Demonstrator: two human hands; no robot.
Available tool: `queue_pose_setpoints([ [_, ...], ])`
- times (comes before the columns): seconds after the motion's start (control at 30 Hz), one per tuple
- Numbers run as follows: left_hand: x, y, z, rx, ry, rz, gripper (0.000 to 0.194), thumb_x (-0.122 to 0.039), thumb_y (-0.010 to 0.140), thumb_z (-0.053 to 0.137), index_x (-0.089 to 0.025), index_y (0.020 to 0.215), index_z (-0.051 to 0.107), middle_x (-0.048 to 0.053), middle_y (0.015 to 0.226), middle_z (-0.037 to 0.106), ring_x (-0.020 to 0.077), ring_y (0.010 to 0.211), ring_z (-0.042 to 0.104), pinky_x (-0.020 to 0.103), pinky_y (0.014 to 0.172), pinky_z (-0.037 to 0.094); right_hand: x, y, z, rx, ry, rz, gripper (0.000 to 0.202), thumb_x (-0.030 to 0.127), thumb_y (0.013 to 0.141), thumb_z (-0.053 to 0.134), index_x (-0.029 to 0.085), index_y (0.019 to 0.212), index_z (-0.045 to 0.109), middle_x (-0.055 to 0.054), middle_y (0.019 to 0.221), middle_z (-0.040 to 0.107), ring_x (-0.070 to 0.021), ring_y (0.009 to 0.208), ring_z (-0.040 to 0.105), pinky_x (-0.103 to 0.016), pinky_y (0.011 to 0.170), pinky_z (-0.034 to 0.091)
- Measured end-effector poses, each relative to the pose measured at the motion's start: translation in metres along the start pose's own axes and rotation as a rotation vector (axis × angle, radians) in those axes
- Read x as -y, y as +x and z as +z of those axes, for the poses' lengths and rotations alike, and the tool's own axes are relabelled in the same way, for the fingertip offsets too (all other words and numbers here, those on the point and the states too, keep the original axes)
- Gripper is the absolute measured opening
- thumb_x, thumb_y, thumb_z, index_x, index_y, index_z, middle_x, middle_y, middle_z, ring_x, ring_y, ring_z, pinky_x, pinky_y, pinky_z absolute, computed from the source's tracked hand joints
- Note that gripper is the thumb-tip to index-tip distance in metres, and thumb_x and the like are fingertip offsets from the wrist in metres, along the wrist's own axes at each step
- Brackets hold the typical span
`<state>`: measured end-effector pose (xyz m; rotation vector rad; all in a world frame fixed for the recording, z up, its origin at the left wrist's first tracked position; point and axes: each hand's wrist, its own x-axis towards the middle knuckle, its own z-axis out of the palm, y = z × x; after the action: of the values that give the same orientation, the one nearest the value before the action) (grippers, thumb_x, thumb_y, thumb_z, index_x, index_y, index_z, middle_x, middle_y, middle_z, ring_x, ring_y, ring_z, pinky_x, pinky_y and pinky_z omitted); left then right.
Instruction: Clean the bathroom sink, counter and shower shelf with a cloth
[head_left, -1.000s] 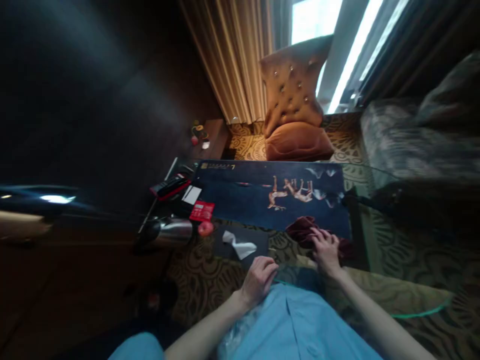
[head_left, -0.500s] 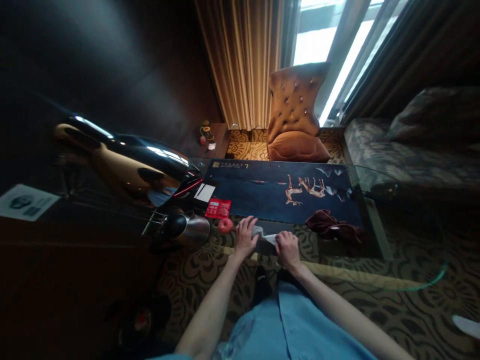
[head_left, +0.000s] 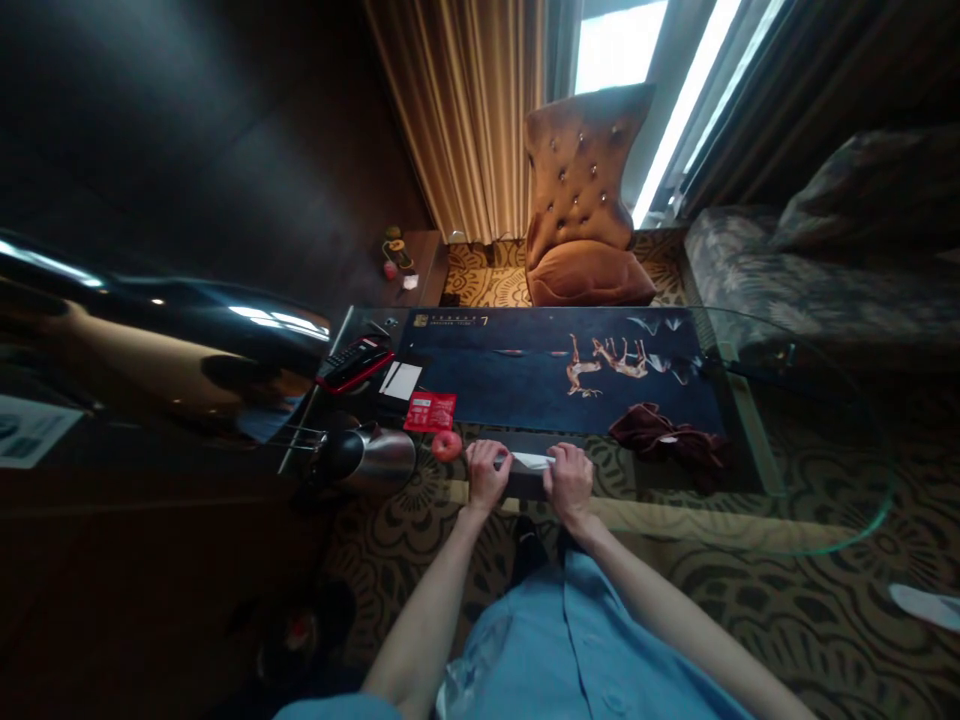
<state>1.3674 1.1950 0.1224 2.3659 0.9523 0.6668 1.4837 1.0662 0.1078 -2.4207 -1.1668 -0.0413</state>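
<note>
Between my hands a narrow white strip [head_left: 532,461], perhaps paper or thin plastic, is stretched level near the glass table's front edge. My left hand [head_left: 489,474] pinches its left end. At the right end, the fingers of my right hand [head_left: 569,479] are closed on it. Just left of my left hand sits a red apple [head_left: 447,446]. Behind the apple lies a red packet [head_left: 430,411], with a white notepad and pen [head_left: 401,380] beyond it. A dark brown cloth [head_left: 667,436] lies crumpled to the right of my right hand.
A metal kettle [head_left: 384,459] stands at the left, with a black telephone [head_left: 355,363] behind it. A dark blue mat [head_left: 510,375] covers part of the glass table [head_left: 817,535]. An orange chair [head_left: 581,190] is behind the table, a patterned sofa [head_left: 739,265] at the right.
The strip between my hands has gone from crumpled and slanted to straighter and level. My left hand's fingers have curled in more. The camera view has shifted, showing the telephone more clearly.
</note>
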Motion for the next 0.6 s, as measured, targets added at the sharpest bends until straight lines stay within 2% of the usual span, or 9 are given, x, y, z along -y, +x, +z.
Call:
queue_pose_setpoints([
  [0.1, -0.003, -0.006, -0.002, -0.124, 0.007, 0.071, 0.014, -0.018, 0.09, 0.066, -0.019, 0.078, 0.06, 0.001, 0.079, 0.067, 0.0188, 0.087, 0.06, 0.036, 0.095, 0.042, -0.027, 0.021, -0.011, 0.035, 0.075, -0.072, 0.017, 0.014, 0.093, 0.051, 0.017, 0.093, 0.067, -0.008, 0.097, 0.066, -0.0237, 0.092, 0.057, -0.036, 0.081, 0.04],
  [0.2, -0.011, -0.024, 0.004, -0.194, 0.095, 0.153, 0.012, -0.021, 0.093, 0.064, -0.019, 0.081, 0.06, 0.001, 0.079, 0.067, 0.0206, 0.095, 0.061, 0.043, 0.107, 0.036, -0.044, 0.041, -0.022, -0.005, 0.224, -0.14, 0.023, 0.013, 0.094, 0.047, 0.016, 0.098, 0.069, -0.008, 0.097, 0.066, -0.0198, 0.084, 0.059, -0.031, 0.076, 0.043],
  [0.27, -0.02, -0.038, 0.016, -0.195, 0.138, 0.219, 0.014, -0.022, 0.094, 0.061, -0.019, 0.081, 0.061, 0.0, 0.075, 0.067, 0.0203, 0.095, 0.063, 0.046, 0.113, 0.03, -0.044, 0.052, -0.027, -0.09, 0.326, -0.136, 0.024, 0.015, 0.096, 0.045, 0.016, 0.102, 0.069, -0.008, 0.097, 0.066, -0.0185, 0.084, 0.061, -0.029, 0.077, 0.046],
  [0.37, -0.038, -0.051, 0.039, -0.104, 0.132, 0.253, 0.018, -0.023, 0.098, 0.056, -0.019, 0.082, 0.063, 0.0, 0.075, 0.069, 0.0201, 0.097, 0.064, 0.045, 0.113, 0.03, -0.037, 0.061, -0.034, -0.232, 0.399, -0.127, 0.021, 0.017, 0.097, 0.047, 0.016, 0.103, 0.067, -0.007, 0.095, 0.066, -0.0181, 0.086, 0.063, -0.029, 0.078, 0.049],
  [0.47, -0.057, -0.043, 0.055, 0.081, 0.066, 0.081, 0.03, -0.027, 0.102, 0.044, -0.018, 0.087, 0.068, 0.006, 0.087, 0.074, 0.0238, 0.101, 0.064, 0.045, 0.104, 0.037, -0.032, 0.06, -0.047, -0.299, 0.404, -0.146, 0.014, 0.016, 0.096, 0.051, 0.017, 0.1, 0.066, -0.005, 0.094, 0.066, -0.0173, 0.087, 0.063, -0.029, 0.079, 0.051],
  [0.53, -0.066, -0.027, 0.058, 0.199, -0.054, -0.141, 0.043, -0.031, 0.105, 0.033, -0.017, 0.09, 0.071, 0.011, 0.094, 0.075, 0.025, 0.099, 0.066, 0.043, 0.097, 0.042, -0.031, 0.049, -0.058, -0.304, 0.399, -0.193, 0.013, 0.014, 0.096, 0.053, 0.018, 0.102, 0.064, -0.005, 0.095, 0.065, -0.017, 0.089, 0.063, -0.029, 0.081, 0.051],
  [0.6, -0.068, -0.006, 0.053, 0.313, -0.209, -0.394, 0.055, -0.035, 0.106, 0.024, -0.014, 0.091, 0.073, 0.013, 0.092, 0.076, 0.0226, 0.09, 0.068, 0.036, 0.086, 0.047, -0.03, 0.031, -0.067, -0.264, 0.403, -0.302, 0.015, 0.012, 0.096, 0.053, 0.017, 0.105, 0.063, -0.007, 0.098, 0.064, -0.0174, 0.091, 0.061, -0.03, 0.082, 0.052],
])
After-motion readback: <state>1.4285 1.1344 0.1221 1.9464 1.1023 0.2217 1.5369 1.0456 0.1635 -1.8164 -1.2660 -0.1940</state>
